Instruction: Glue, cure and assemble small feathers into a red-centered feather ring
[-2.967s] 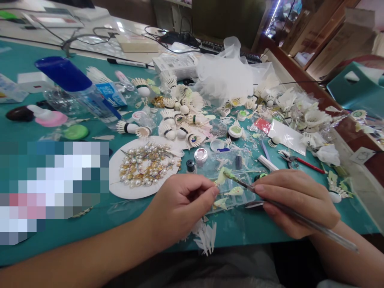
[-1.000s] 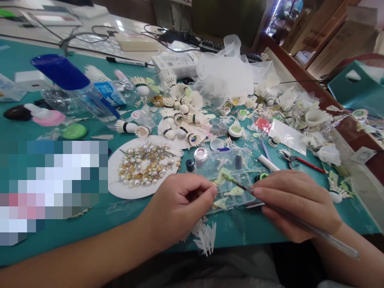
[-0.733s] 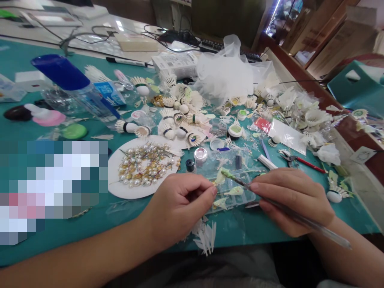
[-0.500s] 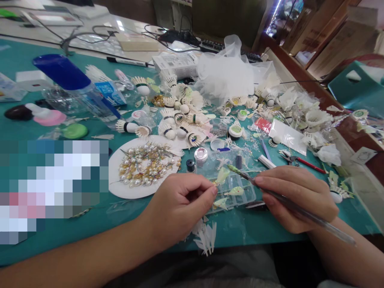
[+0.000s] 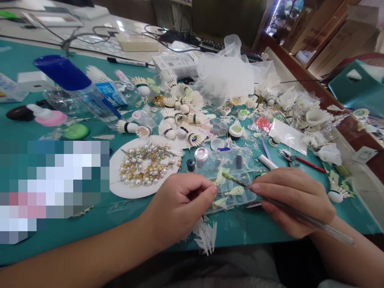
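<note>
My left hand (image 5: 180, 204) pinches the base of a small pale green feather piece (image 5: 221, 177) between thumb and forefinger. In my right hand (image 5: 295, 200) is a slim paintbrush (image 5: 240, 182) with a clear handle, gripped like a pen. Its green-coated tip meets the feather piece or lies just over it; I cannot tell which. Beneath both hands sits a clear compartment box (image 5: 251, 195). Two more pale green pieces, one of them a speckled piece (image 5: 236, 191), rest on that box. Cut white feather shafts (image 5: 207, 240) lie below my left hand.
A white plate (image 5: 115, 182) carries beaded pearl and gold strands. Several shuttlecocks (image 5: 196, 139) and an open pot of green color (image 5: 235, 131) are farther back. Red-handled pliers (image 5: 312, 164) lie to the right. A blue-capped bottle (image 5: 64, 74) stands tilted in view at the left.
My right hand has brought the brush tip left and slightly down, from beside the feather piece onto or over it. My left hand has stayed in place.
</note>
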`<state>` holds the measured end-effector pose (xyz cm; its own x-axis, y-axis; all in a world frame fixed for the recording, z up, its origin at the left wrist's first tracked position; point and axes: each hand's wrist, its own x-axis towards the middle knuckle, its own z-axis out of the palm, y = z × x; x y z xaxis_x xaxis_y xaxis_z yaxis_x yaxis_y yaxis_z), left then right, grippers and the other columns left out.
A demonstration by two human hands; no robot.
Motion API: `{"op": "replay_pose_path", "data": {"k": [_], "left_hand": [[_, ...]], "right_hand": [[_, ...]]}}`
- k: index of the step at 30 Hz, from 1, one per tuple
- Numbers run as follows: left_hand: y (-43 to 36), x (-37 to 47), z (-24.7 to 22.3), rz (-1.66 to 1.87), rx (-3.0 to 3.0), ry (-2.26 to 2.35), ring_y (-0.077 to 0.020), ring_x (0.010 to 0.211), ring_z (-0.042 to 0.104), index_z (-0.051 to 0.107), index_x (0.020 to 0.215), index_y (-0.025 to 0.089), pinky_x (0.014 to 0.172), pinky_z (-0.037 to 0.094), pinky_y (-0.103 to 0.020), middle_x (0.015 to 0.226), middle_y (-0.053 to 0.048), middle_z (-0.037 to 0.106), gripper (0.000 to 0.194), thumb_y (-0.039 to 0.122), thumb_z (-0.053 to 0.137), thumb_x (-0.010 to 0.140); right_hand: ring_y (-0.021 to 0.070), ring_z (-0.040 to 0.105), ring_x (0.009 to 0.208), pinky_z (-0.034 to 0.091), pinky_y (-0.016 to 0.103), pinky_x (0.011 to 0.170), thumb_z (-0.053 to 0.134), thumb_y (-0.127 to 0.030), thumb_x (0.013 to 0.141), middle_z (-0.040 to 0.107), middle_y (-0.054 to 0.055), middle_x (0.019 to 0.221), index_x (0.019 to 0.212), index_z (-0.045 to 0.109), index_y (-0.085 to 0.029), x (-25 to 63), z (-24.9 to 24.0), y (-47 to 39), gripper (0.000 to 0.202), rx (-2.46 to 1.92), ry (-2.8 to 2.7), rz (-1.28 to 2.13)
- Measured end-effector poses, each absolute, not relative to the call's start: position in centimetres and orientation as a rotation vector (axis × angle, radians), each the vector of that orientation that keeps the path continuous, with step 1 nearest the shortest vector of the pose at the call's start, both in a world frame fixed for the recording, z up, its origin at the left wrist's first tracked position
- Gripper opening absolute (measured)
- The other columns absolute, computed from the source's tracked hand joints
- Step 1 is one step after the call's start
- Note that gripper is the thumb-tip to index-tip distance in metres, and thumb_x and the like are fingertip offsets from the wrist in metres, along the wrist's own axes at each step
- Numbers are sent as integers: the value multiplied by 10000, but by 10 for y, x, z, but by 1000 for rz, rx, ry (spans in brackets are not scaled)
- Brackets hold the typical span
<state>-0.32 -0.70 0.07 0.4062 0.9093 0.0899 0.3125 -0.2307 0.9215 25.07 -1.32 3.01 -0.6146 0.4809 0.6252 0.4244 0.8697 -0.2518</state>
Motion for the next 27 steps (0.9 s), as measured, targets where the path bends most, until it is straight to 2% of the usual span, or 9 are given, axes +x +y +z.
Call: {"op": "replay_pose_path", "data": {"k": [6,13,18,27], "left_hand": [[-7,-3,2,813,1779,1098,-110,481,508,600,567,190,484,392,-212,487,33,556,366,286,506,907],[-6,-3,2,827,1731,1065,-109,468,542,665,601,190,470,404,-206,485,28,600,376,290,483,915],[-5,-2,-1,867,1666,1040,-94,457,571,753,744,209,452,412,-175,495,52,643,307,246,503,918],[-7,-3,1,866,1659,986,-81,460,565,735,738,199,449,399,-158,502,58,639,321,224,488,942]], "right_hand": [[196,756,740,632,273,636,649,-85,834,782,65,886,1148,715,-202,251,27,-12,342,-821,-2129,28],[203,760,782,637,295,641,650,-104,851,787,89,929,1187,693,-167,253,29,-15,344,-734,-2164,49],[179,767,840,627,264,688,600,-97,909,788,113,965,1159,669,-129,249,34,-16,261,-604,-2344,121],[174,765,842,611,244,672,634,-95,878,786,102,967,1144,675,-130,251,29,-13,272,-666,-2326,42]]}}
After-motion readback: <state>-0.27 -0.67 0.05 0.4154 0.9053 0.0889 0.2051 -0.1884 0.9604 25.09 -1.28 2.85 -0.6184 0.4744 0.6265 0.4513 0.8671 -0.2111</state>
